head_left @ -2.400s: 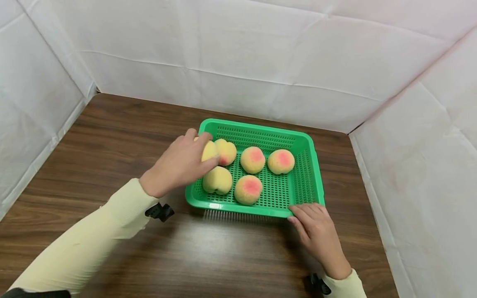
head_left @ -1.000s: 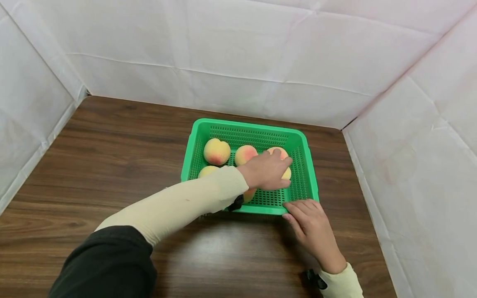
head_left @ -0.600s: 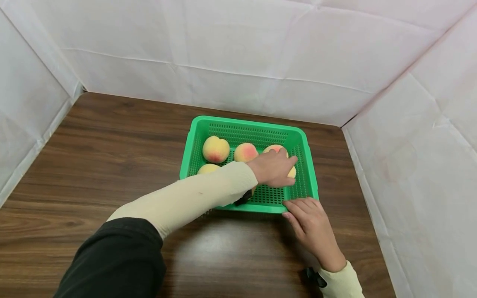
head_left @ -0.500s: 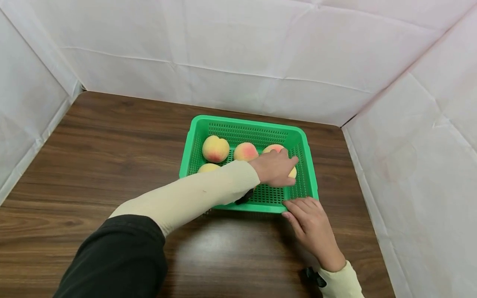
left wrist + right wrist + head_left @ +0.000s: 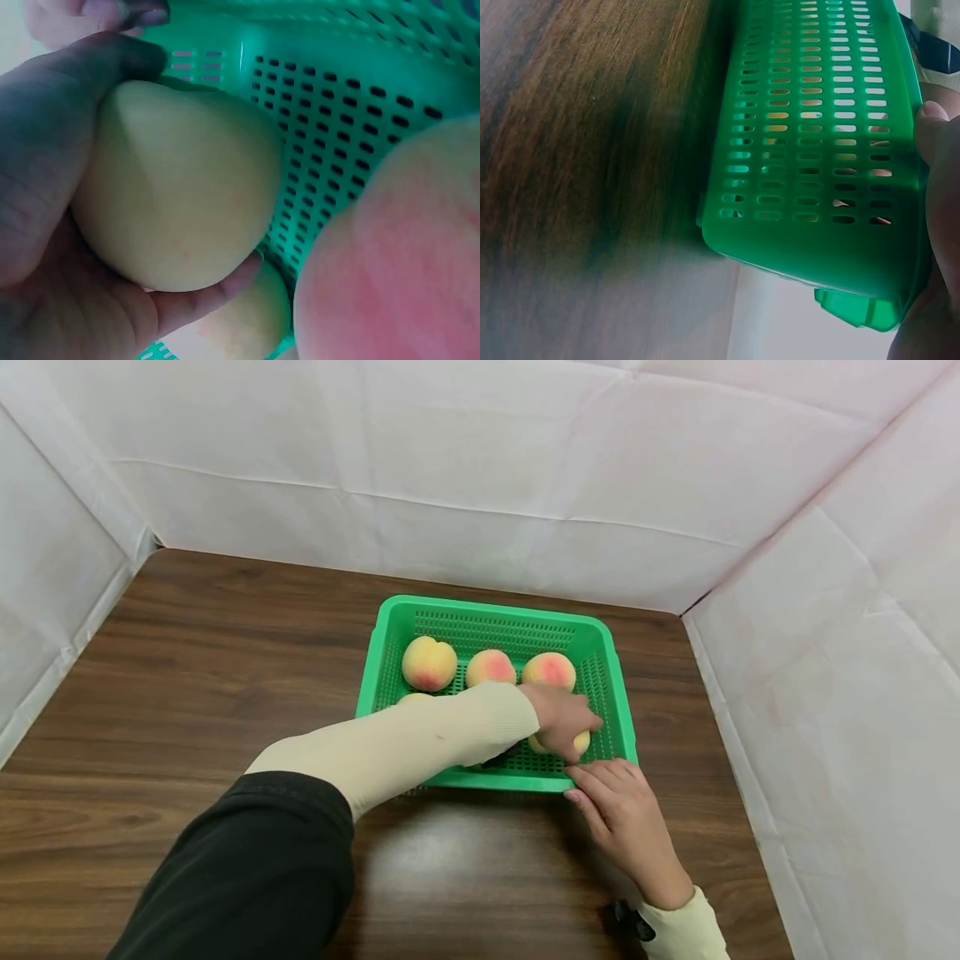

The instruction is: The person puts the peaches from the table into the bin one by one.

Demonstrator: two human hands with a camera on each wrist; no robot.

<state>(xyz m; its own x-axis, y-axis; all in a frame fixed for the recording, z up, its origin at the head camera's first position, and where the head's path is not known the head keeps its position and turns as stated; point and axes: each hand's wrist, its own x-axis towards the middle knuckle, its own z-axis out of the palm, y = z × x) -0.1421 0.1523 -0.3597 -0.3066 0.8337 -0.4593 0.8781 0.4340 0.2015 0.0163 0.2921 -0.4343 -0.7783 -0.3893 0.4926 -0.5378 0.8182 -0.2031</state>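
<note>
Inside the green plastic basket (image 5: 487, 781), my left hand (image 5: 562, 717) holds a yellow peach (image 5: 180, 184) low near the front right corner, thumb and fingers curled round it. Behind it, along the back, sit three blushed peaches: one at the left (image 5: 429, 664), one in the middle (image 5: 491, 667) and one at the right (image 5: 550, 670). A sliver of another peach (image 5: 415, 697) peeks out behind my left sleeve, which hides the front of the basket. My right hand (image 5: 626, 822) grips the front rim by the right corner, its thumb (image 5: 934, 127) on the outer side.
The basket stands on a dark wooden table (image 5: 225, 635), towards its back edge. White sheeting (image 5: 450, 460) walls off the back and both sides. My left forearm (image 5: 405, 735) crosses over the basket's left front.
My left hand has carried the peach from the basket's left end across to the right, then forward towards the front right corner. My right hand has stayed on the rim.
</note>
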